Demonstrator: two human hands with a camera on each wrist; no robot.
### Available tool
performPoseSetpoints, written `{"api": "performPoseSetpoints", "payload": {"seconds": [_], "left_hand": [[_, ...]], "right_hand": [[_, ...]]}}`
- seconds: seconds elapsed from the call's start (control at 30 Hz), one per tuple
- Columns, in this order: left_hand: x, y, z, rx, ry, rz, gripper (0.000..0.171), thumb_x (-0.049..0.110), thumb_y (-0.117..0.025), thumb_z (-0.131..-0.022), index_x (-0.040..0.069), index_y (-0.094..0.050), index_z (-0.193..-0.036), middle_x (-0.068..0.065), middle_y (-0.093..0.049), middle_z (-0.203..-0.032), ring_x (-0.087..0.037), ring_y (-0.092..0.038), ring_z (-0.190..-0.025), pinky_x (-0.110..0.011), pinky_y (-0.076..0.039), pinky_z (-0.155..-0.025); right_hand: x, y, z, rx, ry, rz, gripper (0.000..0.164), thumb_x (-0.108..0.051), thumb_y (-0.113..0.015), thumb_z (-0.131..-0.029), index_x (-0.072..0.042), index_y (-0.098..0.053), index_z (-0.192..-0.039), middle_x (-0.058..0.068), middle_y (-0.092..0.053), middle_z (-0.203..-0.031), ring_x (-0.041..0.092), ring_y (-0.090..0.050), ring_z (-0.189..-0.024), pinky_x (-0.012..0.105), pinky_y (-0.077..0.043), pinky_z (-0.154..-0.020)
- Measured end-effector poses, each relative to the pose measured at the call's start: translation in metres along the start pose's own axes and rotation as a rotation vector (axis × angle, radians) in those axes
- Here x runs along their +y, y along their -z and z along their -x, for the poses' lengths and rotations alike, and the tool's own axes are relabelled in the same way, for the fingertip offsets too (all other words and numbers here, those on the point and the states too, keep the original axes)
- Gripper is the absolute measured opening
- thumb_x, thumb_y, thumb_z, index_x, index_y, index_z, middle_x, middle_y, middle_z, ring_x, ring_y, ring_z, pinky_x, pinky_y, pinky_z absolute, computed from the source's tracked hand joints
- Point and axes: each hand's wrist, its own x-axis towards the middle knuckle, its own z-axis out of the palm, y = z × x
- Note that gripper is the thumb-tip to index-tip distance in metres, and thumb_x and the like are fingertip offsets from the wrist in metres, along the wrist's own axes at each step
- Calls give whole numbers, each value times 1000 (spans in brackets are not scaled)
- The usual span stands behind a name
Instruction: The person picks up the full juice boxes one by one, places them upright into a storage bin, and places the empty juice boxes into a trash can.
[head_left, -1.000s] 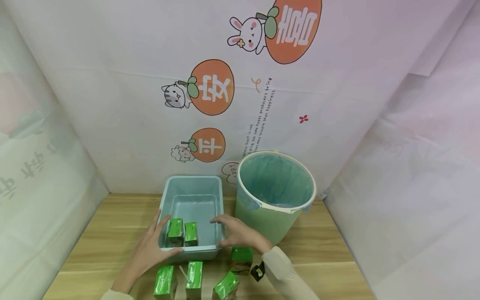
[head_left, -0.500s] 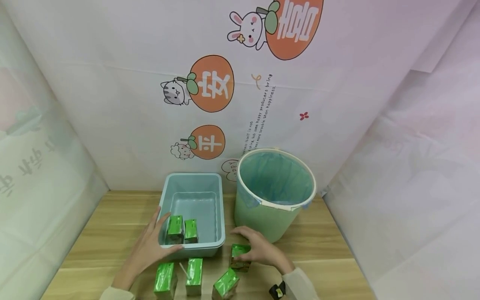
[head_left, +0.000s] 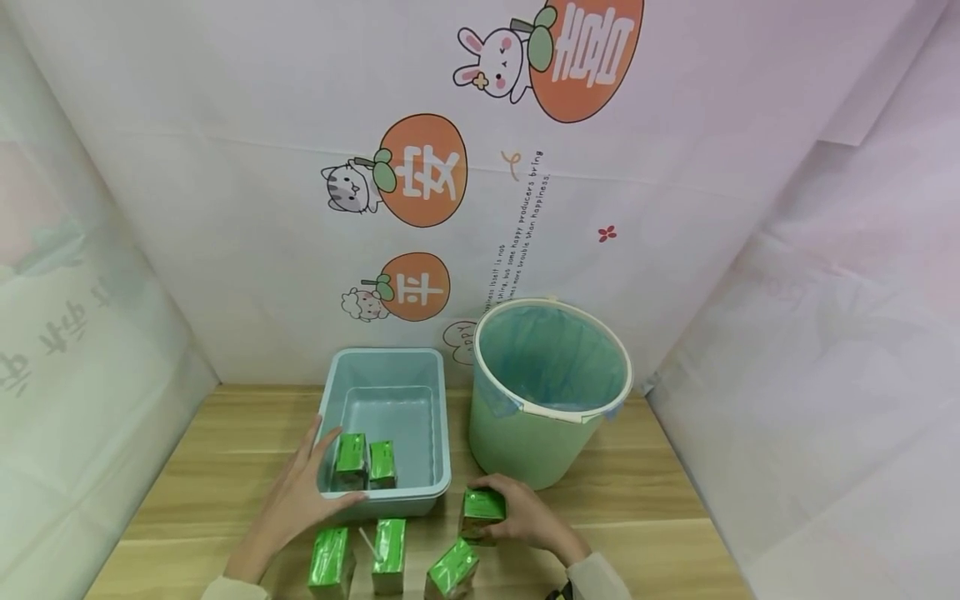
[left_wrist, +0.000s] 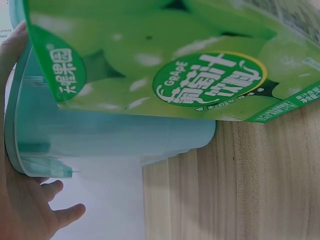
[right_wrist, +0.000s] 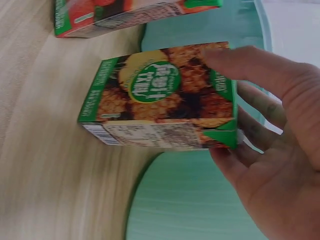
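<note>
The person's right hand grips a juice box with pineapples printed on it, thumb against its printed face and fingers round the far side, as the right wrist view shows. This box stands upright just beyond the near right corner of a pale blue basin, in front of a green bin with a white rim and a bluish liner. The left hand is spread wide at the basin's near left corner, fingers along the left edge and thumb by the near rim. Inside the basin, two green-topped boxes stand side by side at the near left. Three more stand on the wood-grained tabletop nearer the person: a left box, a middle box with a pale straw slanting at its left side, and a right box turned at an angle. In the left wrist view, a grape-printed carton fills the upper part. Behind the bin and basin hangs a white backdrop printed with orange fruits and cartoon animals.
</note>
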Motion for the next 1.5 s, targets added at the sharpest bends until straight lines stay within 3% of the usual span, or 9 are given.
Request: {"api": "performPoseSetpoints", "payload": {"seconds": [0.37,0.73,0.93,0.97,1.07,1.17,1.2,1.4,1.5], "left_hand": [[0,0,-1,-9,6,4,114,67,-85,-78,16,-33,-166,-11,2,-178,-70,-33,-140,-89,-32,-99],[-2,-1,0,3,-9,17,112,64,-86,-79,16,-34,-165,-15,-3,-178,-68,-35,-140,-89,-33,-100],[-3,-2,-1,0,-6,18,112,64,-86,-79,16,-33,-165,-16,-3,-177,-67,-35,-141,-88,-33,-101],[-4,-2,-1,-2,-6,16,112,64,-86,-79,16,-33,-165,-16,-3,-177,-67,-35,-141,-88,-33,-101],[-4,-2,-1,-5,-7,13,113,64,-86,-79,16,-33,-166,-15,-2,-178,-67,-35,-141,-88,-34,-101],[-4,-3,0,-2,-13,9,113,64,-86,-78,16,-33,-166,-15,-2,-178,-67,-36,-140,-88,-35,-100],[-4,-3,0,-1,-13,9,113,64,-86,-78,16,-33,-166,-15,-2,-178,-67,-36,-140,-88,-35,-100],[-4,-3,-1,14,-24,3,113,65,-86,-78,17,-33,-165,-17,-4,-177,-68,-37,-139,-88,-36,-99],[-4,-3,-1,15,-24,4,113,64,-86,-78,17,-33,-165,-17,-4,-177,-68,-36,-139,-88,-36,-98]], "right_hand": [[6,-10,-3,39,-18,14,55,7,-85,-79,-2,-66,-130,9,-69,-124,20,-64,-105,32,-56,-89],[13,-16,-9,57,-48,-10,55,5,-84,-74,-15,-66,-121,-4,-64,-110,12,-53,-97,29,-47,-79],[23,-20,-14,71,-14,-8,55,-1,-88,-70,-17,-65,-118,-6,-65,-108,11,-53,-95,29,-48,-78],[32,-22,-16,72,20,-8,54,-4,-88,-72,-16,-65,-119,-7,-65,-108,10,-53,-95,29,-48,-76],[83,-42,-24,107,132,8,55,-14,-89,-74,-20,-62,-122,-8,-65,-107,8,-54,-91,29,-47,-67],[114,-53,-29,128,206,55,57,-21,-88,-75,-21,-60,-125,-9,-65,-106,8,-55,-89,32,-46,-59],[113,-54,-28,134,202,51,57,-20,-89,-73,-21,-60,-123,-7,-66,-105,9,-56,-89,32,-47,-59],[45,-27,-17,107,99,-55,54,-7,-87,-67,-14,-65,-116,-3,-65,-101,9,-56,-87,27,-49,-68],[31,-22,-15,89,27,-53,53,-4,-87,-68,-16,-66,-115,-5,-65,-103,6,-54,-87,25,-49,-71]]}}
